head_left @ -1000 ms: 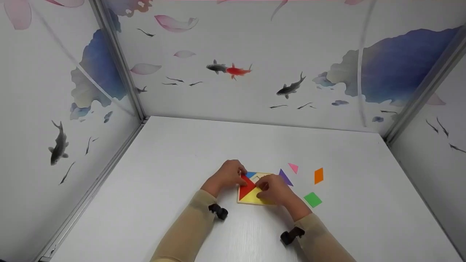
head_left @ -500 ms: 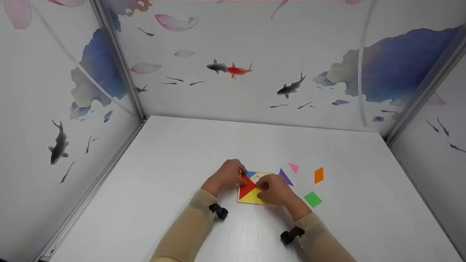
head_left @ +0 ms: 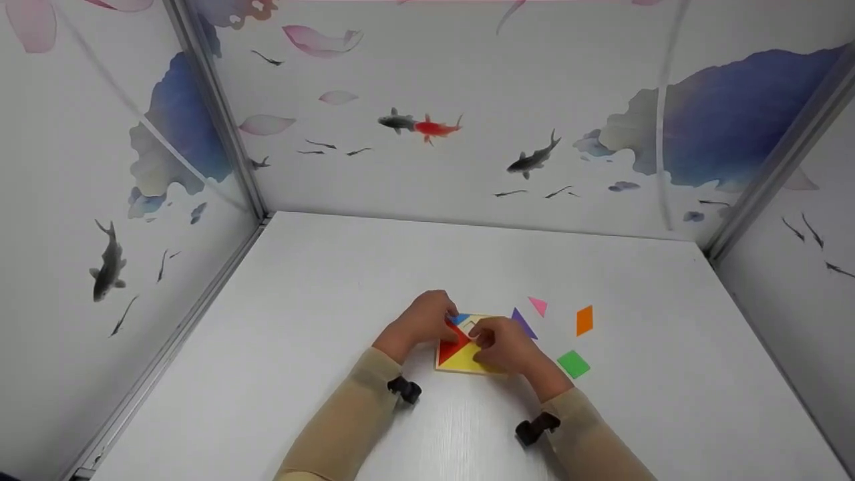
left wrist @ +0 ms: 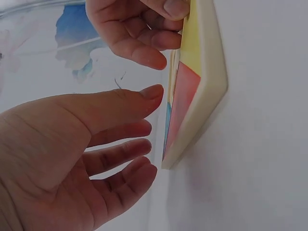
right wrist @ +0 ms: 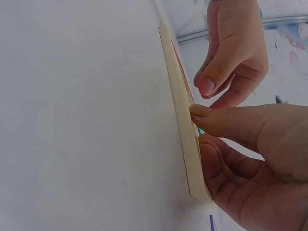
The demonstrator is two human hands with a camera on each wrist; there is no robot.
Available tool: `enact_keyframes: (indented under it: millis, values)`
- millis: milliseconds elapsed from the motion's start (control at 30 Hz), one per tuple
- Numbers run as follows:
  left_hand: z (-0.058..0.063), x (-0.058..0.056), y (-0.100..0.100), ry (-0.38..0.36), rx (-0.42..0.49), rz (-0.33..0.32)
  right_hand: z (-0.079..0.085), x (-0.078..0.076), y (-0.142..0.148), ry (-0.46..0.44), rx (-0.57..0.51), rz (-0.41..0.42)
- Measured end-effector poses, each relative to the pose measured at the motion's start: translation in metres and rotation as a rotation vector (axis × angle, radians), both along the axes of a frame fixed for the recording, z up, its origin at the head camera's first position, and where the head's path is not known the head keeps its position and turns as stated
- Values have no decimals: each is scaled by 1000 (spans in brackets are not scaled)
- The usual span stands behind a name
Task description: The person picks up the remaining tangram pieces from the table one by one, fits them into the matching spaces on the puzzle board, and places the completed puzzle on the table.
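Note:
A tangram tray (head_left: 471,373) with a pale wooden rim (left wrist: 214,82) lies on the white table. Set in it are a red triangle (head_left: 449,353), a yellow triangle (head_left: 461,363) and a blue piece (head_left: 459,319); part of the recess shows bare. My left hand (head_left: 424,319) hovers over the tray's left side, fingers loosely bent and apart from the thumb, holding nothing. On the yellow side, my right hand (head_left: 506,345) touches the tray with thumb and bent fingertips (right wrist: 210,156). Its palm hides the tray's right part.
To the right of the tray lie a purple triangle (head_left: 524,324), a pink triangle (head_left: 539,306), an orange parallelogram (head_left: 584,321) and a green square (head_left: 574,364). White panels printed with fish and petals (head_left: 322,41) enclose the table at the back and sides.
My left hand has shifted slightly right over the red and blue pieces. The right hand's fingers have risen a little off the tray's middle, while its thumb stays by the yellow triangle.

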State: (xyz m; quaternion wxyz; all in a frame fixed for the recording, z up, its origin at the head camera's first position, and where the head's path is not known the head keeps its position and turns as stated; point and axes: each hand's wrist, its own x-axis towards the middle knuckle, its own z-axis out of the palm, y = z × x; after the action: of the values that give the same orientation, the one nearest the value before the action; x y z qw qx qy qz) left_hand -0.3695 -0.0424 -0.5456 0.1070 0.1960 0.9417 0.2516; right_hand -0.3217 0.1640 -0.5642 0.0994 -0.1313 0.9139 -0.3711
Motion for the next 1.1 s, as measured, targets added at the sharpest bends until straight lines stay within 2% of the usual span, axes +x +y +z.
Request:
enact_keyframes:
  millis: [200, 433, 700, 1100]
  values:
    - [0, 9, 6, -3, 8, -34, 1, 1, 1, 13, 8, 17]
    - [2, 14, 9, -15, -31, -51, 2, 1, 1, -23, -8, 1]
    - [3, 17, 8, 13, -51, -73, 2, 1, 0, -32, 1, -5]
    - [2, 14, 7, 49, -56, -87, 3, -1, 5, -34, 2, 21]
